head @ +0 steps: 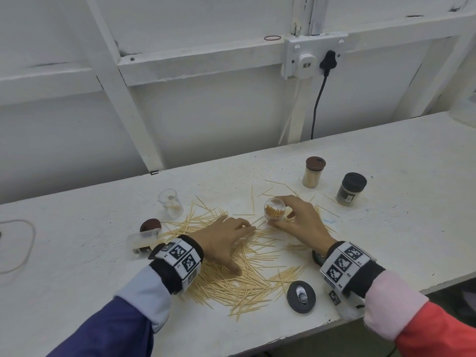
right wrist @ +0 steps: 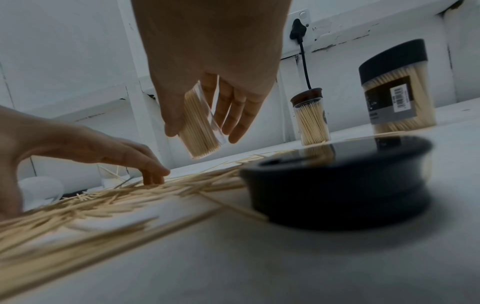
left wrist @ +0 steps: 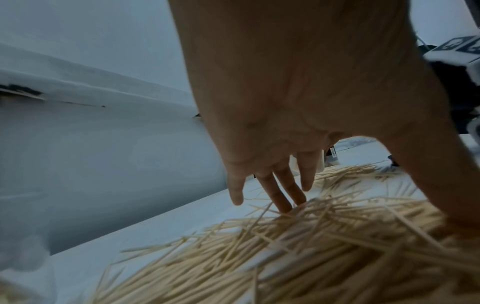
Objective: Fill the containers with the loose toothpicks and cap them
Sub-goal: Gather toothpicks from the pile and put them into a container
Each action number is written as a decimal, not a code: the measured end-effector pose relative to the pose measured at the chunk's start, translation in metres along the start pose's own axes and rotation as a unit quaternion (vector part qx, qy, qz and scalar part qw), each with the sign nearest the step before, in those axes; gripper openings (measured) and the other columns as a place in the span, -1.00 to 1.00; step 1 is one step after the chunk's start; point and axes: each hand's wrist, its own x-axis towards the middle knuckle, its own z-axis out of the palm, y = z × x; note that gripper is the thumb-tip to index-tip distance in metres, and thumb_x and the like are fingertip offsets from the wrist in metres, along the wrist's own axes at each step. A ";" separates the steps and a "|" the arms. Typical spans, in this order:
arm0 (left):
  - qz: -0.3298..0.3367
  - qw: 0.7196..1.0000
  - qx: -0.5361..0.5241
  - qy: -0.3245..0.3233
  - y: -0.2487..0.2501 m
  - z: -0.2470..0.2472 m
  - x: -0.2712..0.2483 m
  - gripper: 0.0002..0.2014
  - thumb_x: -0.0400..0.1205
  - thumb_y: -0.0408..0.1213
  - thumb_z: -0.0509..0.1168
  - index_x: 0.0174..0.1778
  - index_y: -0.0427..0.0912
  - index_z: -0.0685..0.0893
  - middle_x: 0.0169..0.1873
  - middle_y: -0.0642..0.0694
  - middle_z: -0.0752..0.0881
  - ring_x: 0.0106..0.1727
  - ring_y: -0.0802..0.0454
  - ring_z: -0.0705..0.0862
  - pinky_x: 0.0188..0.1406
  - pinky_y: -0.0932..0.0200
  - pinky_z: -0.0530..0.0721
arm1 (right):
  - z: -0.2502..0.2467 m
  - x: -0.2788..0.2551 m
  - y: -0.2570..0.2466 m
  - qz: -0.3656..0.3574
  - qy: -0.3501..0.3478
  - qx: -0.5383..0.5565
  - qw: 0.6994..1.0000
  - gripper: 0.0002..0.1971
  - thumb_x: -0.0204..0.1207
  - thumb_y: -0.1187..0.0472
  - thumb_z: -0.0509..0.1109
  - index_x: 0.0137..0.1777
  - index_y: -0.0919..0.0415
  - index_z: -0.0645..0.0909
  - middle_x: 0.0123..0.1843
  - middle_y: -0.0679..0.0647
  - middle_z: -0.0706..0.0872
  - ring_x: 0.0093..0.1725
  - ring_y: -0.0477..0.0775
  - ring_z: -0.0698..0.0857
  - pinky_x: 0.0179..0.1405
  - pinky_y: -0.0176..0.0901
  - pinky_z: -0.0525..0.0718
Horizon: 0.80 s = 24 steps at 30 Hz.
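My right hand gripped the clear jar — part-filled, tilted, lifted off the white bench. My left hand lay spread, fingertips on the loose toothpicks — holding nothing.

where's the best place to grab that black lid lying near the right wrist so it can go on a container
Grip the black lid by its round side wall, fingers and thumb on opposite sides, coming from above. It lies flat on the table with a waisted rim, and the right wrist view shows a toothpick running up against its base.
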 end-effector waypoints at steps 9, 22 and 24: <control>0.022 0.996 -0.016 0.086 -0.012 0.008 0.011 -0.21 0.54 0.19 0.39 0.63 -0.05 0.32 0.42 -0.03 0.44 0.34 -0.02 0.42 0.37 0.10 0.37 | 0.000 -0.001 -0.003 0.004 -0.005 -0.005 1.000 -0.49 0.33 0.07 0.64 0.30 -0.01 0.64 0.16 -0.15 0.71 0.13 -0.13 0.63 0.03 0.00 0.67; 0.022 0.986 0.081 0.143 -0.008 0.006 0.028 -0.71 0.74 -0.15 0.15 0.28 -0.18 0.64 0.13 -0.10 0.70 0.08 -0.08 0.64 0.39 0.08 0.30 | -0.001 0.000 -0.003 0.009 -0.007 -0.010 1.000 -0.51 0.34 0.07 0.63 0.29 -0.01 0.64 0.15 -0.14 0.71 0.11 -0.11 0.63 0.00 0.01 0.68; 0.022 0.984 0.095 0.151 -0.007 0.005 0.029 -0.73 0.74 -0.18 0.14 0.22 -0.20 0.65 0.06 -0.10 0.72 0.00 -0.10 0.64 0.24 0.11 0.36 | -0.001 0.000 -0.002 0.011 -0.006 -0.011 1.000 -0.50 0.34 0.06 0.63 0.29 -0.02 0.63 0.15 -0.13 0.71 0.11 -0.11 0.63 -0.01 0.00 0.68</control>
